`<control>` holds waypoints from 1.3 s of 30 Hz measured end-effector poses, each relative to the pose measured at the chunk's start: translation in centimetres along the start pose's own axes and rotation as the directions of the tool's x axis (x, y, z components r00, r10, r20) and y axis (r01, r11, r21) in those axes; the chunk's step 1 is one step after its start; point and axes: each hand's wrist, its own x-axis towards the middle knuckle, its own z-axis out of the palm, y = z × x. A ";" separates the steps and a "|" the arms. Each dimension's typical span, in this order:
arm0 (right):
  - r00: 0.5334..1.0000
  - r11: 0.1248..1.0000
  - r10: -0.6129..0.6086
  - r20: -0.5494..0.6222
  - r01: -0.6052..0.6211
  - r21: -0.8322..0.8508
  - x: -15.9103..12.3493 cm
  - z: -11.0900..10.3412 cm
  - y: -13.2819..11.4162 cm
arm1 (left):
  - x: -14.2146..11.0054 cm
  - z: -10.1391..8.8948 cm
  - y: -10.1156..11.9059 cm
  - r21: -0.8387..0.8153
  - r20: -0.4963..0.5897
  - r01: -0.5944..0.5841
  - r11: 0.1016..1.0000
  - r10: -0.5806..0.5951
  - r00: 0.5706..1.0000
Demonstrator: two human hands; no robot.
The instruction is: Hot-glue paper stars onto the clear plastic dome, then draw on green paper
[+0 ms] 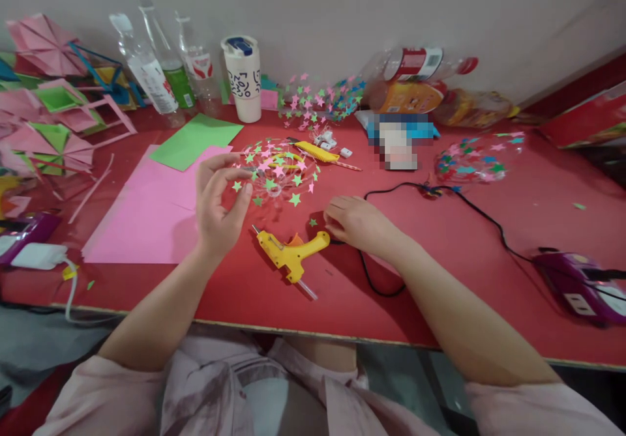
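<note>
My left hand (220,204) has its curved fingers and thumb at the left edge of a clear plastic ornament (276,189), cut into strips with green and pink paper stars on the tips. It seems to hold one of those strips. My right hand (359,224) is low over the table, its fingers bent down and pressed together, their tips mostly hidden. Just left of it lies a loose green star (313,222). A yellow glue gun (288,253) lies on its side between my forearms, a clear glue stick poking out of its back end.
Behind the ornament lie a yellow utility knife (317,152) and another star-covered piece (313,100). A third star piece (482,159) is at right, near a black cord (489,213). Pink paper (141,221), green paper (195,141), a white tumbler (243,84) and bottles stand left.
</note>
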 end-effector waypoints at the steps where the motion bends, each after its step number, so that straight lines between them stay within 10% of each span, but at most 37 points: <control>1: 0.999 0.996 0.040 -0.013 -0.039 0.078 0.0 -0.1 0.2 | -0.1 0.0 0.2 0.001 0.007 -0.007 1.000 0.007 1.000; 7: 0.931 0.639 0.354 -0.089 -0.171 0.750 0.1 -1.3 -1.6 | -0.7 0.0 2.3 -0.092 0.210 -0.138 0.986 0.155 0.965; 11: 0.946 0.300 0.320 0.053 -0.154 0.942 0.2 -2.3 -4.6 | -1.4 0.4 2.9 -0.156 0.406 -0.254 0.954 0.297 0.865; 14: 0.963 0.213 0.257 0.079 -0.136 0.968 0.6 -2.7 -6.0 | -1.6 0.6 2.9 -0.195 0.484 -0.227 0.954 0.295 0.824; 21: 0.963 0.360 0.264 -0.050 -0.050 0.932 1.3 -2.9 -7.1 | -0.7 0.1 2.9 -0.304 0.473 -0.065 0.950 0.210 0.856; 28: 0.992 0.944 -0.120 -0.043 0.127 0.303 0.0 -2.2 -6.4 | -0.1 -1.1 2.1 -0.229 0.177 -0.094 0.969 0.136 0.975; 39: 0.974 0.975 -0.218 0.060 0.214 0.066 0.0 -0.2 -7.2 | 0.2 -1.3 0.9 -0.176 0.057 0.028 0.984 -0.018 0.998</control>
